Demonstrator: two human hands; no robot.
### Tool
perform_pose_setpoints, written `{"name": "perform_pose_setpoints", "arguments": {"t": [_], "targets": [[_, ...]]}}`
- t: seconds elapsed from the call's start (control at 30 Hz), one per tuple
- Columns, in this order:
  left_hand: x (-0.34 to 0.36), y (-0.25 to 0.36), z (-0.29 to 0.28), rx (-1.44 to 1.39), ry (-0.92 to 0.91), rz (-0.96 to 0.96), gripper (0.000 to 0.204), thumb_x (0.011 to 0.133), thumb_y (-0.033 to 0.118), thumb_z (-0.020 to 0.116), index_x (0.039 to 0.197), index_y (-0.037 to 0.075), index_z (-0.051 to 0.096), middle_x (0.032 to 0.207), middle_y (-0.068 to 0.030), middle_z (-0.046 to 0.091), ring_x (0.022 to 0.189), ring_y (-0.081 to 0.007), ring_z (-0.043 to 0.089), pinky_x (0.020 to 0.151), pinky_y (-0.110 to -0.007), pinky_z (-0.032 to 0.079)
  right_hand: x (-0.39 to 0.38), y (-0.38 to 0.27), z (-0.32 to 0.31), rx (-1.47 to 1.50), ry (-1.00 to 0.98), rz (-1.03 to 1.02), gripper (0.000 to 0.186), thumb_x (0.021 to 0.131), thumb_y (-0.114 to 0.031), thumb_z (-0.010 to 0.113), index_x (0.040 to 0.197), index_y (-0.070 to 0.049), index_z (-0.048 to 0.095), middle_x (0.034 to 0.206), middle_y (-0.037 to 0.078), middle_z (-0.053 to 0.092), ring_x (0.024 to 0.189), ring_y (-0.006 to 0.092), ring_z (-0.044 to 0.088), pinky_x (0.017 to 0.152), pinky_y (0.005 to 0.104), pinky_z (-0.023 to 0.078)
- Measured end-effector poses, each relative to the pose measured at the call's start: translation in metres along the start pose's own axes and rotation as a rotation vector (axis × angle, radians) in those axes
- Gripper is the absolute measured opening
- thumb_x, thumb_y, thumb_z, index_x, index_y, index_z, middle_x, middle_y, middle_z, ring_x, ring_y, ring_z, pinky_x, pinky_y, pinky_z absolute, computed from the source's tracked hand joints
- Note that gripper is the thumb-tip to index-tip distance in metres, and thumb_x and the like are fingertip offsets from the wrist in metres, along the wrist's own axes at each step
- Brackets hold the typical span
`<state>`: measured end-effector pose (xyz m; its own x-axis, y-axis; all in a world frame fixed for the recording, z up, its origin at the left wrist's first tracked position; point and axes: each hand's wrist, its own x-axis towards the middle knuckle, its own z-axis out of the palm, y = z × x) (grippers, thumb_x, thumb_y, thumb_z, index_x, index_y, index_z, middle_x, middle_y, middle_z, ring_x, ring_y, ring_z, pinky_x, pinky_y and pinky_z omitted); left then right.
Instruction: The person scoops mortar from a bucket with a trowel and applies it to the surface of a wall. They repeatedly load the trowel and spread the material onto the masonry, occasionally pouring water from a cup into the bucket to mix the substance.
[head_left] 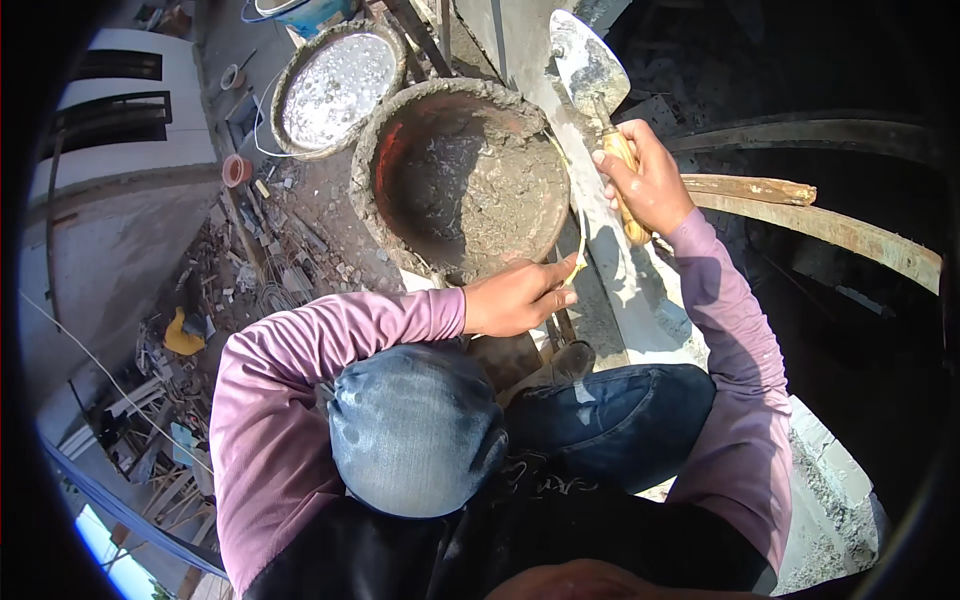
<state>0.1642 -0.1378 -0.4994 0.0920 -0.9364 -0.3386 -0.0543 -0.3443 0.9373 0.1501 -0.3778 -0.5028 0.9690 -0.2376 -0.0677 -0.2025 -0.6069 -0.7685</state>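
My right hand [648,180] is wrapped round the yellowish wooden handle of a trowel [592,62]. Its broad blade points away from me, smeared with grey mortar, above the pale wall top [612,262]. Between the thumb and fingers of my left hand [517,298] is a thin yellowish strip [583,232], which runs up along the near right side of a mortar bucket. I cannot tell whether it is string or something stiffer. The bucket [372,213], wide and crusted at the rim, holds wet grey mortar [490,190] and stands just beyond my left hand.
Behind the mortar bucket to the left stands a second bucket [282,118] of greyish water, with a blue bucket [308,18] farther off. Curved wooden boards [830,232] jut over a dark drop at right. Rubble [290,240] litters the ground far below on the left.
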Motion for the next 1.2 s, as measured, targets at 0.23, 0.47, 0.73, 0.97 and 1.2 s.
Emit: {"name": "perform_pose_setpoints", "arguments": {"t": [0.23,0.47,0.73,0.97,1.2], "targets": [[0.021,-0.021,0.009,0.274,0.191,-0.078,0.034,0.092,0.013,0.053,0.119,-0.008,0.051,0.076,-0.0318,0.057,0.079,-0.048,0.058,0.067,-0.051,0.044,-0.028,-0.029,-0.003,0.931,-0.206,0.703,0.025,0.091,-0.028,0.06,0.101,-0.006,0.056,0.077,0.005,0.056,0.053,0.0129,0.055,0.043,0.0257,0.047],[0.035,-0.038,0.025,0.376,0.111,-0.004,0.022,0.09,0.011,0.055,0.103,-0.007,0.053,0.086,-0.0321,0.058,0.083,-0.0491,0.057,0.071,-0.051,0.045,-0.016,-0.037,0.043,0.814,-0.212,0.58,0.028,0.095,-0.029,0.056,0.095,-0.003,0.046,0.078,0.005,0.051,0.05,0.0126,0.054,0.037,0.0284,0.047],[0.031,-0.039,0.035,0.433,-0.015,0.056,0.03,0.089,0.013,0.054,0.113,-0.006,0.051,0.089,-0.0307,0.059,0.085,-0.0476,0.058,0.071,-0.05,0.047,-0.031,-0.044,0.066,0.788,-0.087,0.78,0.03,0.095,-0.03,0.054,0.104,-0.004,0.043,0.083,0.007,0.049,0.051,0.0157,0.054,0.037,0.0312,0.047],[0.044,-0.059,0.048,0.523,0.025,0.294,0.022,0.086,0.012,0.056,0.103,0.0,0.056,0.09,-0.024,0.061,0.088,-0.0427,0.06,0.073,-0.048,0.049,-0.052,-0.037,0.08,0.902,0.08,0.884,0.029,0.095,-0.029,0.054,0.109,-0.007,0.04,0.084,0.007,0.048,0.049,0.016,0.052,0.035,0.0324,0.047],[0.039,-0.058,0.043,0.566,0.148,0.474,0.033,0.083,0.01,0.057,0.11,-0.009,0.052,0.073,-0.0321,0.058,0.074,-0.0486,0.059,0.065,-0.052,0.046,-0.022,-0.032,0.1,0.744,0.018,0.665,0.035,0.091,-0.029,0.052,0.109,-0.002,0.039,0.073,0.013,0.053,0.043,0.02,0.054,0.037,0.0373,0.045]]}}
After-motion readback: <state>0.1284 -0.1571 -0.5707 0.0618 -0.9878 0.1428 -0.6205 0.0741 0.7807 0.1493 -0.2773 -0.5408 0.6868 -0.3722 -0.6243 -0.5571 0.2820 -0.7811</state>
